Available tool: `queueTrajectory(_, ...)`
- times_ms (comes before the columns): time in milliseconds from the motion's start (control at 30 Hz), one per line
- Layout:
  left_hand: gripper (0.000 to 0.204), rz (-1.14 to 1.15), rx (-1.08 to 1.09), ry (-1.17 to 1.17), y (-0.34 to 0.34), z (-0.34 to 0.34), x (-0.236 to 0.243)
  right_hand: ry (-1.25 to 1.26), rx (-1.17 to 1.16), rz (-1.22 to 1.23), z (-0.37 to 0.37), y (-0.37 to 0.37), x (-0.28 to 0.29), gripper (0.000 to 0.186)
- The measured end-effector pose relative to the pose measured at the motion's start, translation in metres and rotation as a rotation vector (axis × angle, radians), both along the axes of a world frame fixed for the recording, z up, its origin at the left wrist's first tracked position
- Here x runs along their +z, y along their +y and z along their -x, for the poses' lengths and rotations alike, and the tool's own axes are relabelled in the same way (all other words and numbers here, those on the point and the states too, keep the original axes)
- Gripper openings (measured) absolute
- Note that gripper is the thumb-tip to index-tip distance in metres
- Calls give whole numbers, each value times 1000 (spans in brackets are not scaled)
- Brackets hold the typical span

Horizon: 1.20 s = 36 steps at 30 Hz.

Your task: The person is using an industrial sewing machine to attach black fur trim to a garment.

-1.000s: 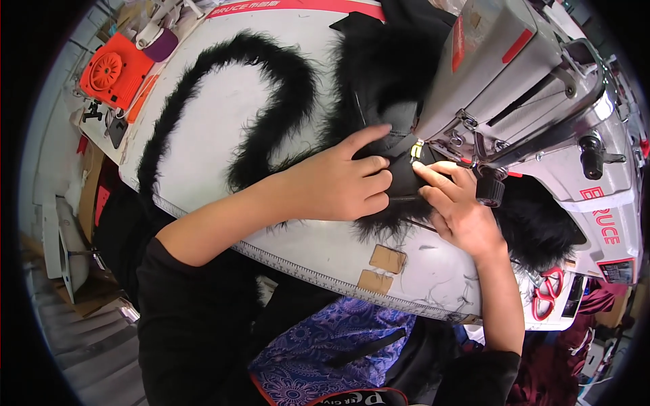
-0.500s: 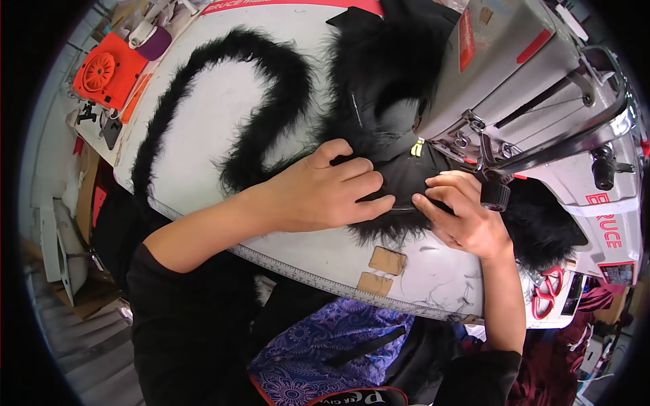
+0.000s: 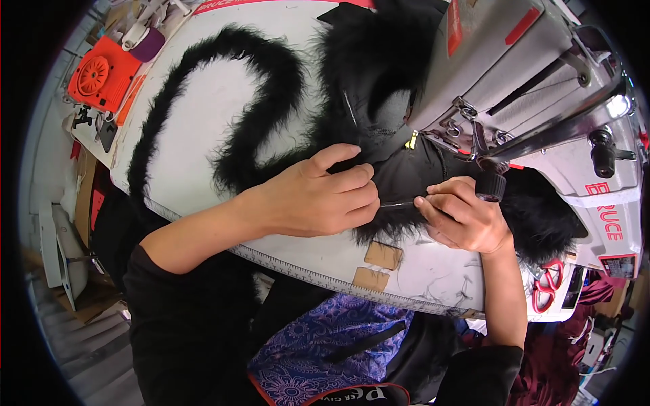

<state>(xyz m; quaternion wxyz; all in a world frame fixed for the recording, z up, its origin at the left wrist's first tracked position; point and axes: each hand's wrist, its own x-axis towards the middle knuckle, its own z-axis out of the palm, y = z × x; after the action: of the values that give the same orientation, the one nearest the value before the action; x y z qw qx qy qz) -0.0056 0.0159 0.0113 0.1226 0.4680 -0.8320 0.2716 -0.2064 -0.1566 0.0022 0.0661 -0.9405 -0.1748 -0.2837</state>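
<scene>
A black fabric piece (image 3: 406,169) with fluffy black feather trim lies on the white table, its upper part beside the sewing machine's needle area. My left hand (image 3: 332,193) is closed on the near left part of this fabric, index finger raised and the other fingers curled. With thumb and fingers pinched, my right hand (image 3: 464,215) grips the same fabric's near edge. Between the hands runs a thin shiny line along that edge. The sewing machine (image 3: 501,68) stands above, with a yellow-tipped part (image 3: 412,141) close to the fabric. The left fingertips are partly hidden.
A long black feather strip (image 3: 267,125) loops across the table (image 3: 203,128) at left. Two brown card pieces (image 3: 383,256) lie near the ruler-marked front edge (image 3: 298,264). Red-handled scissors (image 3: 547,287) sit at right; an orange fan-like device (image 3: 95,74) at far left.
My left hand has drawn slightly left and its index finger has straightened. The gap between my hands is wider, showing more of the fabric's edge. The whole view has shifted slightly.
</scene>
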Motion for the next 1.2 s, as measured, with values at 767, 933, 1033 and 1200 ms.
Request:
queueTrajectory(767, 42, -337, 81, 559, -40, -30, 7, 98, -548, -492, -12, 11, -7, 26)
queueTrajectory(933, 44, -773, 256, 1179, -53, -36, 25, 122, -542, -691, -25, 9, 7, 32)
queueTrajectory(1033, 43, -841, 281, 1129, -61, -41, 29, 36, -547, -675, -31, 10, 5, 43)
queueTrajectory(1200, 46, -915, 358, 1061, -61, -40, 39, 177, -608, -854, -30, 12, 12, 42)
